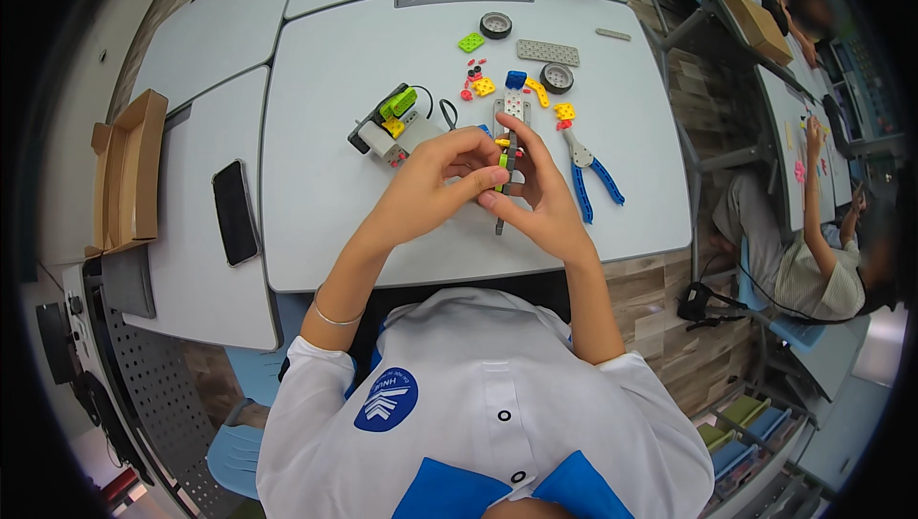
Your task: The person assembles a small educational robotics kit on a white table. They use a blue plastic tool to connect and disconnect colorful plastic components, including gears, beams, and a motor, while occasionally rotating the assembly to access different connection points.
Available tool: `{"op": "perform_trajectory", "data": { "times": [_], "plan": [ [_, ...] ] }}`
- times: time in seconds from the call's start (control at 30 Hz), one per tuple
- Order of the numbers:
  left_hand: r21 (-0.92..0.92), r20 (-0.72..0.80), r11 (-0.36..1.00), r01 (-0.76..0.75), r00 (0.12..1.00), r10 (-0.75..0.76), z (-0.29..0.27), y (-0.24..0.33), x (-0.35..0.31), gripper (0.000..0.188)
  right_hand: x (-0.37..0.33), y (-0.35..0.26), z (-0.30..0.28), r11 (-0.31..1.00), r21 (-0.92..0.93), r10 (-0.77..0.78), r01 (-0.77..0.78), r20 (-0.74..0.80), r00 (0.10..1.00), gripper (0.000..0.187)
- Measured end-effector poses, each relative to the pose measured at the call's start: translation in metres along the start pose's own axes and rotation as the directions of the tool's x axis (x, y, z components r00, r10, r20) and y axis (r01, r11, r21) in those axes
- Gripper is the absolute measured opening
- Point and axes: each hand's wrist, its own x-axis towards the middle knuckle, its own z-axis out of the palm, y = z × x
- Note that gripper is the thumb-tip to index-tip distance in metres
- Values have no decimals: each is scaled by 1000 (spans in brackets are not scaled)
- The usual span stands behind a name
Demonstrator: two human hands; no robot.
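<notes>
Both my hands are closed round a small construction-kit assembly of grey perforated pieces with yellow and lime-green parts. My left hand pinches its near end between thumb and index finger. From the other side my right hand grips it, the thumb close to the left fingertips. Fingers hide much of the assembly's middle. Left of my hands stands a grey block with lime and yellow parts and a black cable. Blue-handled pliers lie right of my right hand, their jaws beside red and yellow connectors.
Beyond my hands lie two grey-hubbed wheels, a grey perforated plate, a lime plate and several small red and black pins. A phone and an open cardboard box are at left. Other people sit at tables on the right.
</notes>
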Motion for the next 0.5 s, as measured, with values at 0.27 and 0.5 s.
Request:
{"op": "perform_trajectory", "data": {
  "times": [0.27, 0.5],
  "plan": [
    [-87, -41, 995, -50, 998, 47, 3, -8, 3, 17, 3, 0, -1, 999, 43, 1, 0, -9, 1000, 82],
    [-103, 41, 994, -24, 999, 28, -1, -3, 6, 14, 3, 0, -2, 998, 67, -9, 10, -14, 1000, 80]
  ]
}}
